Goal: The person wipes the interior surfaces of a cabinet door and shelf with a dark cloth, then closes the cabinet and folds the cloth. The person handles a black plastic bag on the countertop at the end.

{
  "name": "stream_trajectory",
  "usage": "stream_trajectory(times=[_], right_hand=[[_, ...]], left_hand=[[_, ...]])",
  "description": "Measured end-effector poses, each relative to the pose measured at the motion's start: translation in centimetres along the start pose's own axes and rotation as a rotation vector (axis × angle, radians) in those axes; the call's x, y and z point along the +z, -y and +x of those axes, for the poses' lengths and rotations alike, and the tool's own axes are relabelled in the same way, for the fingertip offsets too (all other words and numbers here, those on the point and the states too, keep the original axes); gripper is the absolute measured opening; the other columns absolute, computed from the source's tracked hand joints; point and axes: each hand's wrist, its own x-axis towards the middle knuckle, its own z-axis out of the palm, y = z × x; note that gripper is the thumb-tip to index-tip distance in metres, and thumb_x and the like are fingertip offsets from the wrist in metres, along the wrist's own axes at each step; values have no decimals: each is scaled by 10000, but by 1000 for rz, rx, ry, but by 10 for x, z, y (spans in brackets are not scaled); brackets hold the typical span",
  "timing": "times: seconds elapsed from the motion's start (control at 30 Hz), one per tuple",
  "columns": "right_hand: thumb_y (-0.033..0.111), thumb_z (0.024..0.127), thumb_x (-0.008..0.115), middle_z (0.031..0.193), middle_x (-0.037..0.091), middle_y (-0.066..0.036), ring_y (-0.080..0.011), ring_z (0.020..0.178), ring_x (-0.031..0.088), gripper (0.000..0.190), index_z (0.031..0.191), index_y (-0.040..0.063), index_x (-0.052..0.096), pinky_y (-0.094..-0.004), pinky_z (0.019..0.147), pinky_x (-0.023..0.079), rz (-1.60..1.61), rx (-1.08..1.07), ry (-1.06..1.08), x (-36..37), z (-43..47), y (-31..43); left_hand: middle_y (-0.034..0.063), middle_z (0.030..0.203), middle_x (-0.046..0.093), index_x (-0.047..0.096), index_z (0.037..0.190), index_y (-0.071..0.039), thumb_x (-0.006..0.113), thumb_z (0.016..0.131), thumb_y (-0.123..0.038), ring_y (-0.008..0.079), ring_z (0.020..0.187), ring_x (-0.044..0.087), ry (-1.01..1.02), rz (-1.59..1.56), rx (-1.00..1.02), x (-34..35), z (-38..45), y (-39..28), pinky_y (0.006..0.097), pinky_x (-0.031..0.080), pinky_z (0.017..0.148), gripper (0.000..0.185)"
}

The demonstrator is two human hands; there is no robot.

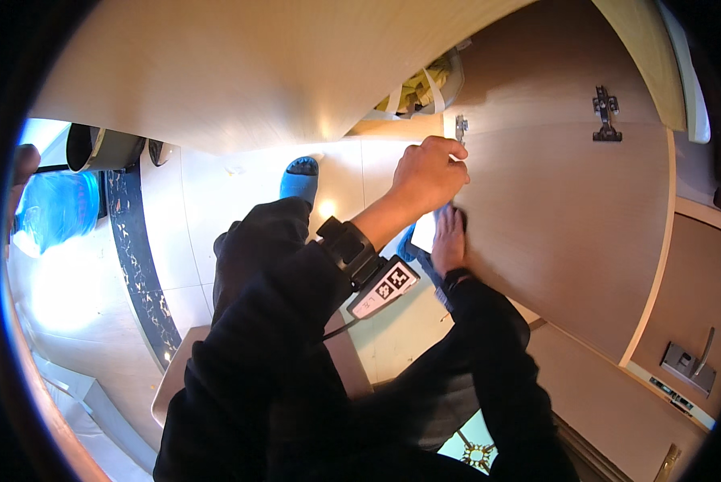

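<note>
A large wood-grain cabinet door (565,229) stands on the right, with a metal cup hinge (605,114) on its face. My left hand (431,175) is curled in front of the door's near edge, just below a second metal hinge (461,128). Its fingers hide whatever may be between them. Below it, my right hand (449,241) lies with its fingers stretched out along the lower edge of the door. A black strap (351,250) with a white, code-marked device (384,289) is on my left wrist.
Another wide wood panel (216,66) spans the top. A bag with yellow contents (418,90) sits behind it. One blue slipper (300,178) is on the tiled floor (180,241). At left are a dark pot (104,149) and a blue plastic bag (59,208). A door handle (691,364) shows right.
</note>
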Motion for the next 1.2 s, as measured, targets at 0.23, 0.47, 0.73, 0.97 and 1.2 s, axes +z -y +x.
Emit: stream_trajectory(times=[0.23, 0.47, 0.73, 0.97, 1.2], right_hand=[[334, 1039, 389, 1655, 329, -108, -342, 1555, 176, 576, 1515, 17, 457, -529, 1262, 23, 132, -183, -52, 15, -40, -7], [266, 1022, 385, 1663, 291, -151, -399, 1556, 157, 595, 1553, -4, 381, -582, 1256, 8, 107, -48, -51, -34, -163, -74], [296, 1063, 305, 1693, 198, -164, -428, 1557, 119, 607, 1590, -5, 288, -622, 1244, 11, -52, -196, 79, -13, -110, -20], [320, 1076, 271, 1716, 112, -93, -371, 1573, 50, 627, 1613, 10, 182, -586, 1259, -6, 45, -293, 259, 55, 28, 96], [333, 1093, 213, 1722, 128, -32, -314, 1585, 49, 597, 1629, 73, 178, -539, 1268, -20, -6, -198, 152, 67, 36, 99]], left_hand=[[213, 1175, 703, 755, 1080, -50, 655, 823, -202, 398, 1024, 696, 69, -15, 36, 9, 2, -8, 429, 527, 971, 314], [221, 1182, 699, 745, 1087, -40, 650, 830, -200, 404, 1073, 676, 90, -7, 32, 21, -2, -18, 427, 519, 982, 317], [216, 1071, 734, 740, 1095, -26, 664, 845, -201, 396, 1040, 694, 108, 62, -6, 22, -3, -13, 425, 529, 970, 314], [187, 953, 756, 741, 1067, -22, 610, 853, -149, 386, 970, 714, 88, 90, -7, 29, -2, -4, 424, 541, 953, 281], [134, 894, 772, 719, 1064, -14, 567, 872, -97, 321, 908, 736, 111, 60, 40, 23, 0, -7, 385, 553, 916, 259]])
